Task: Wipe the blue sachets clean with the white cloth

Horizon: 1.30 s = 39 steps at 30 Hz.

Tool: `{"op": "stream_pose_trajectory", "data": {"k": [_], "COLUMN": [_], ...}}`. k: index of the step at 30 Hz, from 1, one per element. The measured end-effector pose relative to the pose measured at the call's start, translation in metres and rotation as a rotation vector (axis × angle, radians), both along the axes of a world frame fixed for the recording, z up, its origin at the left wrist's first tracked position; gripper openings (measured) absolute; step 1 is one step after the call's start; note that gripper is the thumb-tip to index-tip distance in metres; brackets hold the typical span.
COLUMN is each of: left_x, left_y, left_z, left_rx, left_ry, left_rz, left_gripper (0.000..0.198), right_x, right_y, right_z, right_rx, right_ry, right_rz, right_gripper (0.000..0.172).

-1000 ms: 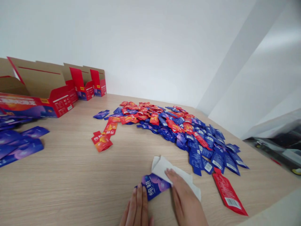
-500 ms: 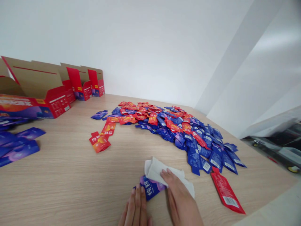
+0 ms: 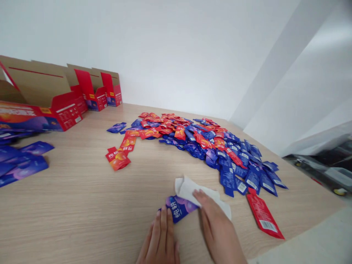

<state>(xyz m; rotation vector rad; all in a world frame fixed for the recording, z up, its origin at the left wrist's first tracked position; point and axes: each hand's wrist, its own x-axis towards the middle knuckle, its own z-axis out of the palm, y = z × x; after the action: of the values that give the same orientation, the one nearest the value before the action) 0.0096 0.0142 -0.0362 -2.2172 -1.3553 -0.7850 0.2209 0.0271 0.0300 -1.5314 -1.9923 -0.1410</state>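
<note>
One blue pouch [image 3: 180, 209] ran eight-to-two o'clock, left hand [image 3: 159, 236] flat at eight, right hand [image 3: 218, 225] ungripped, pressing white cloth [image 3: 187, 187] at two.

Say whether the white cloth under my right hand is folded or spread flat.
Folded: the white cloth shows overlapping layers at its far left corner, beyond your right hand.
</note>
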Motion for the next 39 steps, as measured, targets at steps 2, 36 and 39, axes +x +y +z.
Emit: {"op": "stream_pose_trajectory", "data": {"k": [2, 36, 39], "left_x": [0.003, -0.005, 0.002], "left_y": [-0.001, -0.008, -0.010], "left_z": [0.008, 0.029, 0.029], "left_rx": [-0.013, -0.006, -0.036], "left_ry": [-0.008, 0.148, 0.066], "left_rz": [-0.004, -0.058, -0.014], "left_gripper": [0.052, 0.058, 0.056], "right_x": [0.013, -0.009, -0.005], "right_y": [-0.003, -0.005, -0.007], "right_z": [0.005, 0.007, 0.010], "right_rx": [-0.014, -0.130, -0.119], "right_ry": [0.055, 0.130, 0.152], "right_rz": [-0.136, -0.114, -0.178], "right_gripper": [0.041, 0.044, 0.043]}}
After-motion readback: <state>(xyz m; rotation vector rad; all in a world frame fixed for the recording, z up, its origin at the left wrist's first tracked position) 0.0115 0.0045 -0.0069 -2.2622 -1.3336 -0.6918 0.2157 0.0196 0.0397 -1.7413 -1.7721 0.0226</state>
